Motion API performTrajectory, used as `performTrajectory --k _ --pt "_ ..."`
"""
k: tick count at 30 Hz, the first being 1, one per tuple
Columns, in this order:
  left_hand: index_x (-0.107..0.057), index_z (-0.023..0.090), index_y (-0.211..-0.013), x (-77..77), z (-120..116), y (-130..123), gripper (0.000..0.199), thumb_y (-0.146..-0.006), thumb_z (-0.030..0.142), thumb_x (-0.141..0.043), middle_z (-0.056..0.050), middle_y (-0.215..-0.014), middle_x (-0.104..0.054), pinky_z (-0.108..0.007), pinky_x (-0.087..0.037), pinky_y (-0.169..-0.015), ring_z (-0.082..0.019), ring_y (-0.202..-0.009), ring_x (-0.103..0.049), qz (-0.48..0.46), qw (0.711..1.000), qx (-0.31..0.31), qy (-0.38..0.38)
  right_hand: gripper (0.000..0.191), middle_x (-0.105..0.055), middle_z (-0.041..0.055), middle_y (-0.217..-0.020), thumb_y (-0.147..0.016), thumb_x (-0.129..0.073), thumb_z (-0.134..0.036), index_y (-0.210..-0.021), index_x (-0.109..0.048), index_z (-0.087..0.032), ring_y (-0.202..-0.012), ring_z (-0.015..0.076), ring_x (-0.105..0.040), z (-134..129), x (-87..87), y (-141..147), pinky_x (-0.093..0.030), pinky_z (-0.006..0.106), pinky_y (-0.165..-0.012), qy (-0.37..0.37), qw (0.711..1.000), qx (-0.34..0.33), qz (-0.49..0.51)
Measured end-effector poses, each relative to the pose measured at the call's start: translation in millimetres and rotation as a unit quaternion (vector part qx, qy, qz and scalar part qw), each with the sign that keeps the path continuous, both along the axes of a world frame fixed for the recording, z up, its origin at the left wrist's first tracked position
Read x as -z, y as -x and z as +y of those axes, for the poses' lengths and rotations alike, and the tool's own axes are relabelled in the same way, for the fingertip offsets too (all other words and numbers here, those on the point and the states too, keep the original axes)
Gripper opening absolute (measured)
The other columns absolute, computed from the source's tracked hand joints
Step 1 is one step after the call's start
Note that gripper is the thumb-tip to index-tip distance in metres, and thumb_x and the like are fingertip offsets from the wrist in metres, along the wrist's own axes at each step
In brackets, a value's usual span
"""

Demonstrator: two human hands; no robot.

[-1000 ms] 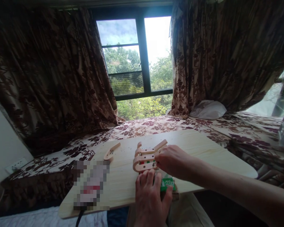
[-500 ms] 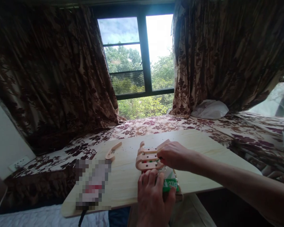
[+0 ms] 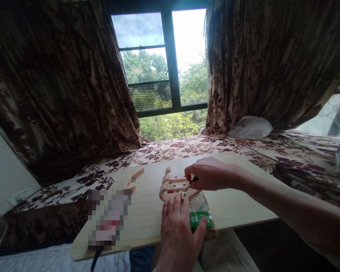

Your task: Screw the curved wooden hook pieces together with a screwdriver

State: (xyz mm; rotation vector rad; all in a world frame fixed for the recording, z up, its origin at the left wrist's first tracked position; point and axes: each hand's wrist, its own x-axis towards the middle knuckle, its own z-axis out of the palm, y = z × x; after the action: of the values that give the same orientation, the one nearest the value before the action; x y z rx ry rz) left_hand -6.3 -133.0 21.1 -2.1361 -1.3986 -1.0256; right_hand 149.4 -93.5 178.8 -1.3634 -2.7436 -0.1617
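Observation:
Curved pale wooden pieces point(image 3: 172, 186) with dark holes lie in a row on a green-and-white package point(image 3: 200, 217) near the table's front edge. My left hand point(image 3: 177, 223) rests flat over the package, fingertips touching the nearest wooden piece, thumb spread to the right. Above the right ends of the pieces, my right hand point(image 3: 208, 174) is closed around a small screwdriver point(image 3: 193, 181) with a dark handle. Its thin shaft slants down to the nearest piece, by my left fingertips. The far right ends of the pieces are hidden by my right hand.
Another curved wooden piece point(image 3: 134, 178) lies left on the pale table point(image 3: 147, 215), with small dark bits around it. A blurred-out object point(image 3: 110, 223) with a black cable is at the table's left. Behind are a patterned cloth, a white bag point(image 3: 251, 127), curtains and a window.
My right hand has lifted and tilted, showing the screwdriver. My left hand has shifted slightly forward and left, its fingertips now on the nearest wooden piece. The view has shifted slightly.

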Motion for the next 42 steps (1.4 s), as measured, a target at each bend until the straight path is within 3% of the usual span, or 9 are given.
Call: performTrajectory --k 7,16,21,26,30,33,36,42 --pt "-0.059 0.014 -0.120 -0.3 1.0 -4.3 0.061 -0.082 0.060 -0.047 -0.008 -0.125 -0.060 -0.044 -0.037 -0.101 -0.027 -0.117 -0.050 -0.039 0.999 0.000 0.018 0.025 -0.072 0.0012 -0.081 -0.070 -0.058 -0.029 -0.089 -0.073 -0.025 -0.068 0.0147 -0.059 16.0 -16.3 12.3 -0.031 0.023 -0.053 0.042 0.999 -0.025 -0.023" --pt "-0.045 0.017 -0.134 6.8 3.5 5.6 0.061 -0.085 0.055 -0.046 -0.004 -0.136 -0.051 -0.042 -0.037 -0.099 -0.025 -0.123 -0.044 0.034 0.998 0.000 0.048 0.024 -0.071 0.0016 -0.081 -0.068 -0.061 -0.028 -0.087 -0.075 -0.022 -0.066 0.0130 -0.057 24.9 -24.4 23.2 -0.033 0.022 -0.052 0.067 0.995 -0.055 -0.054" --pt "-0.046 0.017 -0.133 7.4 3.8 4.8 0.061 -0.085 0.055 -0.047 -0.005 -0.134 -0.052 -0.042 -0.036 -0.099 -0.025 -0.122 -0.044 0.035 0.999 -0.003 0.038 0.030 -0.071 0.0078 -0.082 -0.073 -0.061 -0.039 -0.088 -0.074 -0.018 -0.068 0.0169 -0.060 39.8 -18.5 39.4 -0.036 0.025 -0.054 0.047 0.997 -0.025 -0.059" --pt "-0.047 0.018 -0.132 7.0 5.2 5.5 0.060 -0.085 0.054 -0.046 -0.004 -0.134 -0.052 -0.042 -0.037 -0.098 -0.026 -0.122 -0.044 0.041 0.998 -0.002 0.051 0.033 -0.071 0.0143 -0.088 -0.077 -0.058 -0.036 -0.097 -0.072 -0.014 -0.079 0.0223 -0.064 48.0 -12.0 56.1 -0.040 0.027 -0.060 0.011 0.998 0.027 -0.048" --pt "-0.048 0.018 -0.131 11.2 9.6 9.8 0.060 -0.083 0.054 -0.048 -0.004 -0.133 -0.053 -0.040 -0.039 -0.096 -0.025 -0.119 -0.047 0.056 0.998 -0.009 0.019 0.036 -0.070 0.0167 -0.088 -0.079 -0.055 -0.037 -0.098 -0.072 -0.012 -0.081 0.0241 -0.064 46.9 -14.7 55.6 -0.041 0.029 -0.060 0.005 0.999 0.029 -0.043" --pt "-0.052 0.018 -0.128 17.3 15.6 11.1 0.060 -0.080 0.054 -0.052 -0.004 -0.129 -0.056 -0.038 -0.040 -0.092 -0.025 -0.115 -0.050 0.070 0.997 -0.003 -0.037 0.037 -0.071 0.0090 -0.085 -0.073 -0.061 -0.044 -0.095 -0.072 -0.017 -0.071 0.0183 -0.062 45.9 -22.0 47.3 -0.040 0.024 -0.055 0.042 0.998 -0.016 -0.048" --pt "-0.058 0.016 -0.120 23.2 22.1 6.9 0.060 -0.074 0.054 -0.055 -0.007 -0.122 -0.061 -0.040 -0.039 -0.091 -0.027 -0.112 -0.052 0.034 0.998 -0.029 -0.055 0.032 -0.071 0.0026 -0.084 -0.071 -0.062 -0.037 -0.097 -0.071 -0.022 -0.066 0.0130 -0.060 42.0 -26.7 39.9 -0.037 0.021 -0.052 0.056 0.996 -0.053 -0.044" --pt "-0.060 0.018 -0.116 31.4 31.0 -0.7 0.052 -0.068 0.038 -0.058 -0.007 -0.117 -0.064 -0.041 -0.041 -0.086 -0.027 -0.107 -0.054 0.035 0.995 -0.068 -0.069 0.031 -0.072 0.0091 -0.088 -0.077 -0.047 -0.023 -0.097 -0.071 -0.018 -0.074 0.0179 -0.062 27.3 -18.0 42.0 -0.036 0.025 -0.055 -0.008 0.999 -0.041 -0.024"
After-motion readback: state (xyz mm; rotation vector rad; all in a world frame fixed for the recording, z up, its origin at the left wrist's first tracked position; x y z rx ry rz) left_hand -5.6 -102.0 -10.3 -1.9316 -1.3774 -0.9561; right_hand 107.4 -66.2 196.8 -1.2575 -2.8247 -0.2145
